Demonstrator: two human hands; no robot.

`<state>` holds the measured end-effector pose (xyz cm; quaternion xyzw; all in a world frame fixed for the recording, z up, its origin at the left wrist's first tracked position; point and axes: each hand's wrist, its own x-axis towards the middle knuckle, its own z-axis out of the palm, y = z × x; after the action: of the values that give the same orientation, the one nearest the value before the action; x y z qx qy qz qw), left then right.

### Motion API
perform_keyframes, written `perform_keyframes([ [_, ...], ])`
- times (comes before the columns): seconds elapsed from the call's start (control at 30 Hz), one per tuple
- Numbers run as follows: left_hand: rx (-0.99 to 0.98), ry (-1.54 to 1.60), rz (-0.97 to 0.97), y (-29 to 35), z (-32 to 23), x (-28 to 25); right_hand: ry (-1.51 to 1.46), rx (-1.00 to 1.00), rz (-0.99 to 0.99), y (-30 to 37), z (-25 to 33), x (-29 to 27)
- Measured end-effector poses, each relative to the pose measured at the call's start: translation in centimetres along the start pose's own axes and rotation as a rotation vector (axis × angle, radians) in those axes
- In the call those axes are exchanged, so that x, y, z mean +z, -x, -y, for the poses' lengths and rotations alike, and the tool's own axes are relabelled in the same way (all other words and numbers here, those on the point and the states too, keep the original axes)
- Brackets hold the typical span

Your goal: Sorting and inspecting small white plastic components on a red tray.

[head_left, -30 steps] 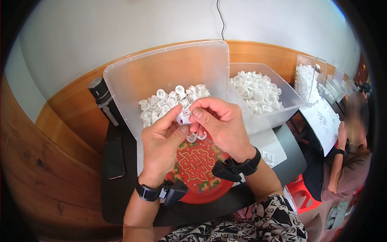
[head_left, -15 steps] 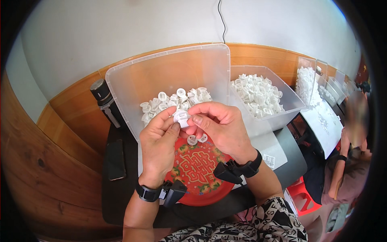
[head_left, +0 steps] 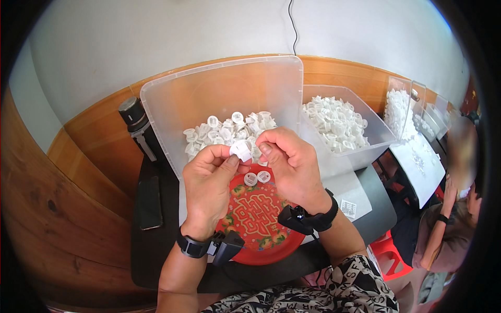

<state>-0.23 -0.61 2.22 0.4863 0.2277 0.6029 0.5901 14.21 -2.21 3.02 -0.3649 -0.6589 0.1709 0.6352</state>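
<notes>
Between the thumb and fingers of my left hand (head_left: pixel 209 180) is a small white plastic piece (head_left: pixel 241 150) with a rounded face and a flat-sided body. My right hand (head_left: pixel 295 169) is just to its right, a small gap away, with thumb and forefinger pinched together. Whatever that pinch holds, if anything, is too small to make out. Below the hands, two loose round white pieces (head_left: pixel 251 179) lie on the far part of a red patterned round tray (head_left: pixel 271 255). Behind the hands, many similar pieces (head_left: pixel 203 135) are heaped in a clear plastic bin (head_left: pixel 172 104) tipped toward me.
Another clear bin (head_left: pixel 383 140) full of white parts stands to the right. A black flask (head_left: pixel 136 117) and a phone (head_left: pixel 151 203) are at the left of the dark table (head_left: pixel 156 261). Farther right, a person (head_left: pixel 438 235) sits by a white work surface (head_left: pixel 417 164) and red stool (head_left: pixel 389 255).
My right fingers have drawn away from the white piece, which they were touching before. The left hand keeps its hold, and the piece now sits turned and slightly tilted.
</notes>
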Motion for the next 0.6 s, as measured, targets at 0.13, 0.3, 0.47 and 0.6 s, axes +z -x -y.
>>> perform_keyframes([
  [0.13, -0.011, 0.014, -0.009, 0.0, 0.2, -0.2, 0.057, 0.052, 0.014, 0.2, 0.3, -0.2],
  [0.3, -0.007, 0.013, -0.067, 0.1, 0.0, -0.3, 0.185, -0.115, 0.000, 0.4, 0.5, 0.1],
  [0.47, -0.029, -0.021, -0.039, 0.0, 0.2, -0.5, 0.199, -0.213, -0.050, 0.6, 0.5, 0.9],
  [0.6, -0.019, 0.023, -0.072, 0.1, 0.3, -0.4, 0.219, -0.238, -0.044, 0.6, 0.4, 1.1],
])
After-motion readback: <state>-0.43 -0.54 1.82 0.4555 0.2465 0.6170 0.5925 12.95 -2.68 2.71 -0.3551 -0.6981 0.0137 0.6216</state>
